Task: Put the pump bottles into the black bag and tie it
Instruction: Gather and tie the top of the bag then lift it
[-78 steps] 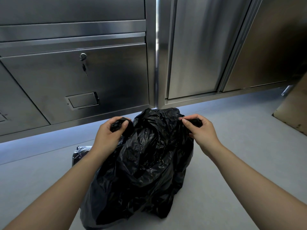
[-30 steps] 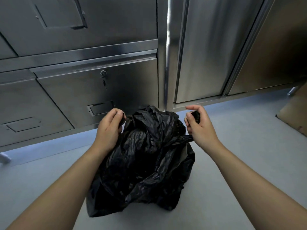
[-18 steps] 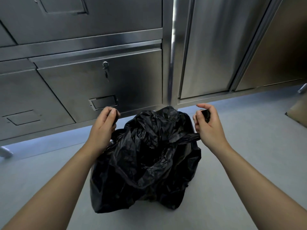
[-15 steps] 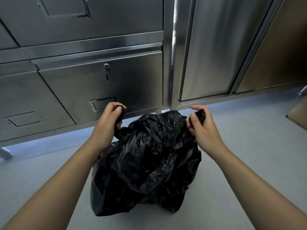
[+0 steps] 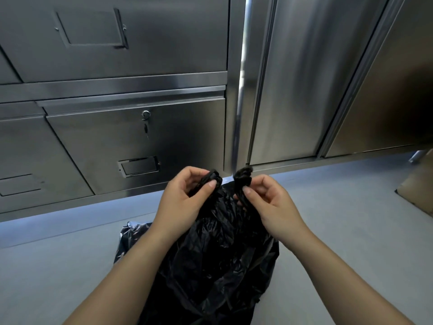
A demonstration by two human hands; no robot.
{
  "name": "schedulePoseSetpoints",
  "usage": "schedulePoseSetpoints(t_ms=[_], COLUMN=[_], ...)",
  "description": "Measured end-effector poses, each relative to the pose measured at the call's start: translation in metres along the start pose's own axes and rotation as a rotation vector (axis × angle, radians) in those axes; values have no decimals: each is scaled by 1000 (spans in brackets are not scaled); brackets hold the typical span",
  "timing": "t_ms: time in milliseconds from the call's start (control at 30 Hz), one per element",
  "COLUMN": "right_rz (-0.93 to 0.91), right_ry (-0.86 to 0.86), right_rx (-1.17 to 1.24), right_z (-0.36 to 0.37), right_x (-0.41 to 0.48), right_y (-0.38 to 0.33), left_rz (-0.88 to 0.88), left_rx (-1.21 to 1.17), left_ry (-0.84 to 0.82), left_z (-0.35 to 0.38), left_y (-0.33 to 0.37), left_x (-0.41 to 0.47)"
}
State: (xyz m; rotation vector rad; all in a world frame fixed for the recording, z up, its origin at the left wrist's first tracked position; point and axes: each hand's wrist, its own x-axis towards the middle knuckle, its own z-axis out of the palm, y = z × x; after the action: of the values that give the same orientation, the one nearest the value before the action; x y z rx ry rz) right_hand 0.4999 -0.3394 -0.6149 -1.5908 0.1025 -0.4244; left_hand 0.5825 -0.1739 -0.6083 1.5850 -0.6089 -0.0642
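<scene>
A crumpled black plastic bag (image 5: pixel 220 259) stands on the grey floor in front of me, bulging, its contents hidden. No pump bottle shows. My left hand (image 5: pixel 180 205) pinches the bag's left handle, bunched into a twist, between thumb and fingers. My right hand (image 5: pixel 269 202) pinches the right handle the same way. The two twisted handles stand upright, close together but apart, above the bag's mouth.
Stainless steel cabinets (image 5: pixel 131 141) with a keyed drawer and tall doors (image 5: pixel 300 90) rise just behind the bag. A second bit of black plastic (image 5: pixel 131 233) lies at the bag's left. A brown cardboard piece (image 5: pixel 419 188) leans at the right edge.
Both hands have drawn the handles inward and upward, from spread at the bag's sides to nearly meeting over its middle. The bag's mouth has closed up.
</scene>
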Motion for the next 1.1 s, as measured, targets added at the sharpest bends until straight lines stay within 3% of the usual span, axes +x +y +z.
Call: schedulePoseSetpoints(t_ms=[133,300,433,533,667,800,1000,1100], right_rz=[35,114,54,2,-56,-85,-133,-52], right_ry=[14,185,230,166,139,73,-93,-281], right_rx=[-64,-202,-269,-374,-416,-454,-637,-683], right_z=[8,25,38,41,39,34,4,-1], right_x=[12,47,35,18,10,10,7,4], right_y=[25,62,104,131,133,132,134,135], left_rz=[-7,-95,-155,-232,-271,-274,-182,-174], left_rx=[72,239,312,276,166,286,547,562], left_ry=[62,182,134,85,144,164,12,-9], left_z=[5,9,10,7,7,8,-3,-2], left_y=[-26,-70,-106,-119,-113,-120,-125,-124], left_x=[2,16,1,-9,-13,-15,-29,-37])
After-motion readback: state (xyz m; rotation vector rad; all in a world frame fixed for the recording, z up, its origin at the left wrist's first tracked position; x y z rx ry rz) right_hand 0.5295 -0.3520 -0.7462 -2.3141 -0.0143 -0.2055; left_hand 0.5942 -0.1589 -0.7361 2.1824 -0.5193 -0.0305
